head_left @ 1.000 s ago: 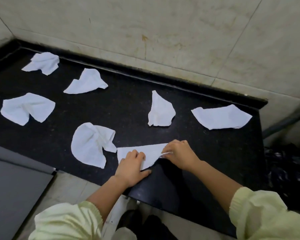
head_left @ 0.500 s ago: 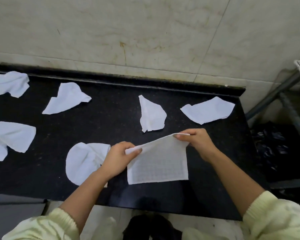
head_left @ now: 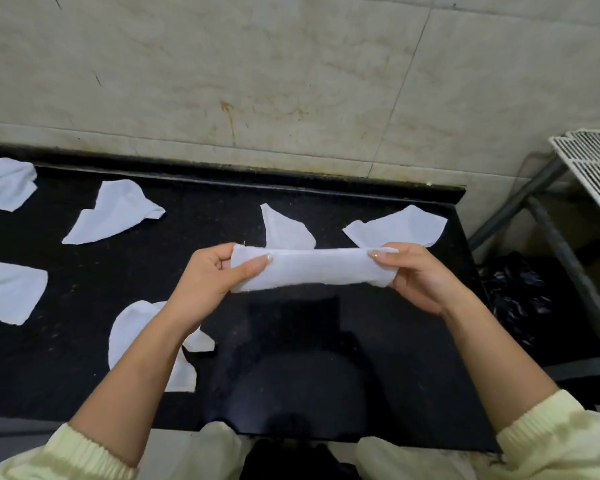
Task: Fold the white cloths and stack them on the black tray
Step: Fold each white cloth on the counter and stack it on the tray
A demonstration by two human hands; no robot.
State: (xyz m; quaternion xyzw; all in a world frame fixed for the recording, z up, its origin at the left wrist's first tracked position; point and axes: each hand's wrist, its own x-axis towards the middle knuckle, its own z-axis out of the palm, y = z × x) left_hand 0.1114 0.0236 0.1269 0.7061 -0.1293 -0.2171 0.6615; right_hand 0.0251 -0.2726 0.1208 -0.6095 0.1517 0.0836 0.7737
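I hold one white cloth (head_left: 314, 268) above the black counter (head_left: 291, 358), folded into a narrow horizontal strip. My left hand (head_left: 212, 275) pinches its left end and my right hand (head_left: 420, 275) pinches its right end. Several other white cloths lie crumpled on the counter: one (head_left: 115, 211) at the back left, one (head_left: 284, 228) just behind the held strip, one (head_left: 399, 225) at the back right, one (head_left: 132, 327) partly under my left forearm, and two at the left edge (head_left: 6, 181) (head_left: 9, 289). No black tray is in view.
A tiled wall (head_left: 291, 81) rises behind the counter. Right of the counter stands a metal rack with a white wire shelf (head_left: 593, 161); a black plastic bag (head_left: 520, 296) lies beneath it. The counter's front edge (head_left: 326, 438) is near my body.
The cloth went from flat on the counter to lifted by its top corners, and now it is folded over into a narrow strip held in the air. The view shifted right.
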